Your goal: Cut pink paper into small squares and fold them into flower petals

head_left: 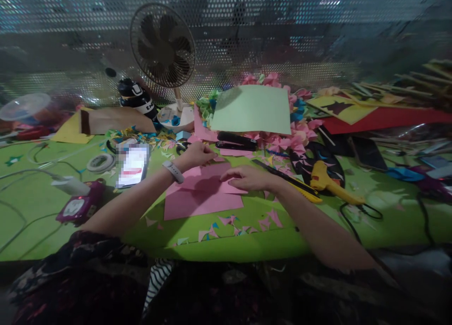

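Pink paper [201,207] lies on the green table in front of me, its upper part looking folded or stacked in layers. At its far edge my left hand [197,156], with a pale watch on the wrist, has its fingers bent and closed on the paper. My right hand [249,179] rests over the paper's right side, fingers apart and holding nothing. Just beyond the paper is a black stapler [236,141]. A yellow-and-black cutter knife [289,181] lies beside my right wrist.
A yellow glue gun [323,181] with a cord lies right. A lit phone [132,166], tape roll [100,162] and purple power socket [79,205] are left. Behind stand a fan [162,45] and pale green paper [252,109] against pink paper pieces. Scraps [233,224] litter the front edge.
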Motion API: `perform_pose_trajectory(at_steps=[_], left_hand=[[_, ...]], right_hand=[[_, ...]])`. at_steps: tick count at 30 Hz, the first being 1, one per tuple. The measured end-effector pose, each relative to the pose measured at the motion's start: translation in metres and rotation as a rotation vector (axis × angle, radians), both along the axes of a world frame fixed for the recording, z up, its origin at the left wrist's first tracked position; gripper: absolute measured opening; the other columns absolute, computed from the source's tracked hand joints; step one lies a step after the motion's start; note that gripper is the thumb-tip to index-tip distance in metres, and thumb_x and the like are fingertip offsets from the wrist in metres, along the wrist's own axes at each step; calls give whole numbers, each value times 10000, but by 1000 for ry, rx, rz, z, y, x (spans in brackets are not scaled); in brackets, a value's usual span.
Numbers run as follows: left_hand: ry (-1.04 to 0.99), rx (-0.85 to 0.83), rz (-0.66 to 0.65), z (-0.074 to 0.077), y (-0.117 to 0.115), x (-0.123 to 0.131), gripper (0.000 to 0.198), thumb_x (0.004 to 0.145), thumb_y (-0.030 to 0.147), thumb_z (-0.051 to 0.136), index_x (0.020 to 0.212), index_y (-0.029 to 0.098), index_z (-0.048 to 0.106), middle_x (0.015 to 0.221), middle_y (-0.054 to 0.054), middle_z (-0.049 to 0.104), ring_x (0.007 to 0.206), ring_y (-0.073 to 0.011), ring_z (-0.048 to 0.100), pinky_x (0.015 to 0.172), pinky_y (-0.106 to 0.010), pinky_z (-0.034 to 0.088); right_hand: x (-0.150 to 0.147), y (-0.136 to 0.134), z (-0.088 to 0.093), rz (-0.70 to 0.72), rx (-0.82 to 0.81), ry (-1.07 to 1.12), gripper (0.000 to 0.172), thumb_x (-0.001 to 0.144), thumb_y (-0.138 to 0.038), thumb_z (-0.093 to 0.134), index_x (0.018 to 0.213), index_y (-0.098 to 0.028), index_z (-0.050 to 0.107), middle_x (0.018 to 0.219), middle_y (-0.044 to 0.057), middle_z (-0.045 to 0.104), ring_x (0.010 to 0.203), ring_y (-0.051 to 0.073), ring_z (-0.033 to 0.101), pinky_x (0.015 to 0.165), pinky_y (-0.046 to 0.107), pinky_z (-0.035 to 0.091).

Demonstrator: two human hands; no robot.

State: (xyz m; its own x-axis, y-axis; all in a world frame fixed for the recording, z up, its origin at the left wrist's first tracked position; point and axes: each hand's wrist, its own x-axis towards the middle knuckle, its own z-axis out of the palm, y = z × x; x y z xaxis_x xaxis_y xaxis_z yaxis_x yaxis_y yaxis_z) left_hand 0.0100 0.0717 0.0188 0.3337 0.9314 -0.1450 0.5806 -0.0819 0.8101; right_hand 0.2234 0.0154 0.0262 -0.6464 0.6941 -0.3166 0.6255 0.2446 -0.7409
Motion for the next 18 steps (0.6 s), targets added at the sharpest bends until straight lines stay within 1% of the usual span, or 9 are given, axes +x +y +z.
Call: perform_pose_trajectory(at_steps=[2,4,6,8,11,13,14,16,18], left_hand=[[-26,-42,22,0,1,7,193,840,218,698,687,121,762,532,-46,650,448,-119,549,479,-245,459],[-37,-33,59,-1,1,12,194,852,204,682,706,108,767,525,-33,633,452,-113,538,491,-248,462],[-46,-12,86,-3,1,15,194,857,199,675,711,109,766,527,-19,620,471,-109,542,505,-242,460],[-60,-21,88,-7,1,16,174,856,204,680,735,115,768,529,-10,611,485,-109,551,493,-228,441],[-78,-70,64,-13,2,17,149,865,249,691,842,129,777,505,14,561,436,-94,493,433,-210,364],[-83,-77,50,-16,4,17,189,872,284,698,965,139,775,514,27,544,404,-80,432,418,-209,326],[-78,-67,55,-17,4,16,236,871,291,701,1044,143,764,535,25,557,405,-79,425,422,-212,325],[-60,-25,78,-14,5,11,373,868,294,705,1209,143,708,641,-6,636,468,-99,502,454,-219,365],[-46,66,110,-8,4,0,469,867,300,701,1301,128,647,837,-67,712,636,-142,624,534,-231,441]], right_hand=[[1,0,-1,7,0,5,427,844,-166,539,1230,-203,717,1268,67,716,1030,185,675,816,294,528],[1,0,-1,9,-14,-5,436,853,-175,530,1251,-197,705,1265,71,716,843,150,673,691,274,513],[1,0,-1,9,-32,-15,444,865,-188,521,1276,-185,689,1270,83,711,664,109,608,580,261,467],[0,0,-1,6,-37,-14,444,866,-188,520,1278,-173,686,1261,95,714,605,95,565,538,256,436],[0,0,-1,10,-17,-11,433,855,-177,536,1256,-177,701,1244,98,721,686,120,618,581,259,461],[0,1,-1,12,-5,-6,417,858,-181,546,1242,-183,710,1248,96,719,794,150,661,663,277,502],[1,1,-1,11,-4,3,407,864,-184,549,1238,-186,712,1253,94,717,859,166,675,719,292,519],[2,1,0,-5,-6,36,384,881,-188,554,1229,-193,714,1267,91,710,1002,193,676,844,326,531],[2,0,2,-49,-2,81,359,897,-189,565,1224,-202,713,1285,93,700,1116,210,651,941,364,517]])
